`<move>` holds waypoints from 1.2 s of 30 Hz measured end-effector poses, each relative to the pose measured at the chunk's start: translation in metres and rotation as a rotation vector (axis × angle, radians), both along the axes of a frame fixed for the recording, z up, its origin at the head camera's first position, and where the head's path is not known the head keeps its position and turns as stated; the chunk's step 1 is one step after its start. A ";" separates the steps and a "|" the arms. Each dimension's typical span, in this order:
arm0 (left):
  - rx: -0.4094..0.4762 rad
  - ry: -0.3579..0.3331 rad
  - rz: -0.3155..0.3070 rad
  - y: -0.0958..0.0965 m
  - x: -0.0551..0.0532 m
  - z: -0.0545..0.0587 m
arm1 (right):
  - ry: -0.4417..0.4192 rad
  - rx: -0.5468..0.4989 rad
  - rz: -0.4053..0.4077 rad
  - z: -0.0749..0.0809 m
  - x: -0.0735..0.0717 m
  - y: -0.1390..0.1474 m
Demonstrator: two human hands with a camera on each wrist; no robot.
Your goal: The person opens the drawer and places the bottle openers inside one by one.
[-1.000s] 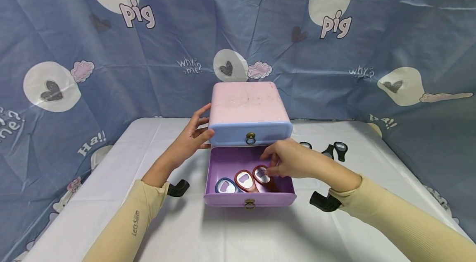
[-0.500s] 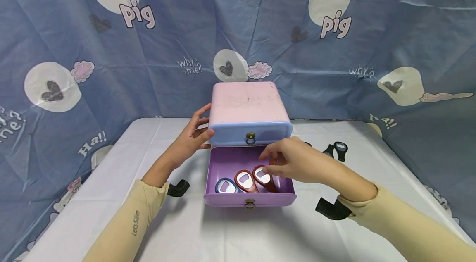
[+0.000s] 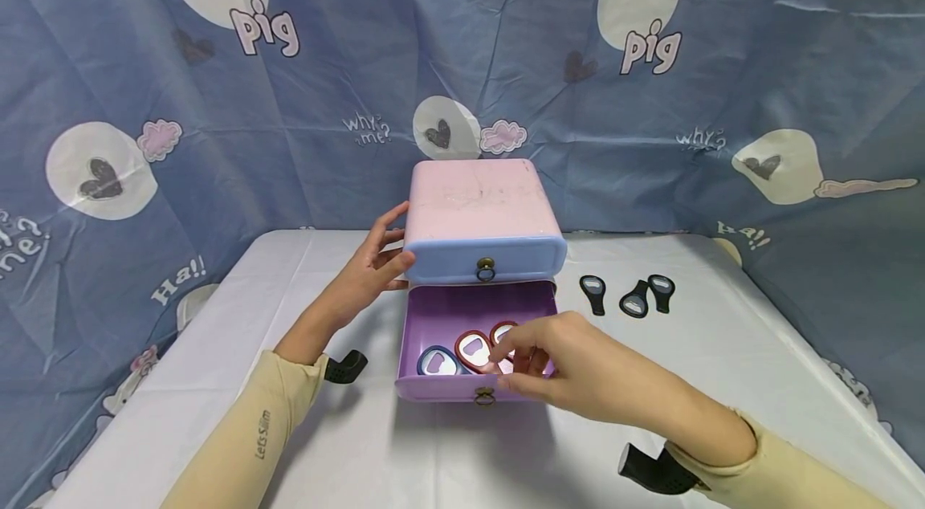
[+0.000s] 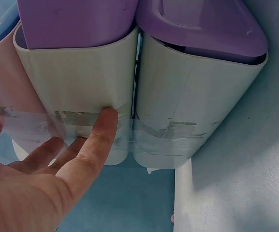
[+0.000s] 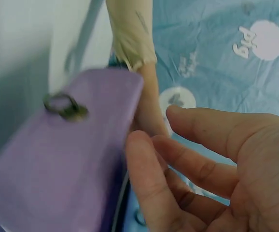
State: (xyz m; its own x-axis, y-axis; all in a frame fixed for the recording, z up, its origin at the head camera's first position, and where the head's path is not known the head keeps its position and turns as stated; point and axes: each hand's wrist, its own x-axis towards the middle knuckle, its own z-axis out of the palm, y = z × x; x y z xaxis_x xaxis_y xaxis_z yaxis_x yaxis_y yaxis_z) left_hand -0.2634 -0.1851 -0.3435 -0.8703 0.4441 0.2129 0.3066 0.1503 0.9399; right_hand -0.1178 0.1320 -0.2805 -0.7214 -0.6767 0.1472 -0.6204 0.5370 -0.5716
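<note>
A small two-drawer cabinet [image 3: 480,200] with a pink top stands on the table, its blue upper drawer [image 3: 444,262] closed. The purple lower drawer [image 3: 437,390] is pulled out. In it lie a blue bottle opener [image 3: 428,352] and two red ones, the nearer red bottle opener [image 3: 462,340] partly covered by fingers. My left hand [image 3: 364,272] rests against the cabinet's left side, its fingers spread; in the left wrist view the thumb touches the white casing [image 4: 81,72]. Over the drawer's front right edge hovers my right hand [image 3: 578,368], fingers loosely bent, holding nothing.
Several black bottle openers, one of them a black bottle opener [image 3: 592,288] apart from the others, lie on the white tablecloth [image 3: 347,445] right of the cabinet. A blue printed curtain [image 3: 325,91] hangs behind the table.
My right hand has come back toward the drawer's front edge, away from the red bottle opener, exposing the black bottle openers behind it. My left hand has stayed put.
</note>
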 end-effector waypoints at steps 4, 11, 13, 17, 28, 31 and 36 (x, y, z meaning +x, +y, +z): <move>0.001 0.000 0.003 0.000 0.001 0.001 | -0.025 0.018 0.026 -0.014 0.009 -0.004; 0.003 -0.002 0.000 0.001 0.001 0.001 | 0.064 0.087 0.047 -0.041 0.021 -0.008; 0.004 -0.001 -0.002 0.001 0.001 0.001 | 0.057 0.112 0.054 -0.049 0.025 -0.009; 0.009 0.001 -0.002 0.000 0.000 0.001 | 0.014 0.135 0.048 -0.060 0.030 -0.010; 0.009 0.006 -0.012 0.001 0.000 -0.001 | -0.018 0.142 0.000 -0.077 0.029 -0.010; 0.011 0.008 -0.014 0.001 0.000 0.000 | -0.009 0.152 -0.014 -0.077 0.029 -0.010; 0.014 0.006 -0.009 0.000 0.001 0.000 | 0.039 0.136 -0.022 -0.079 0.027 -0.011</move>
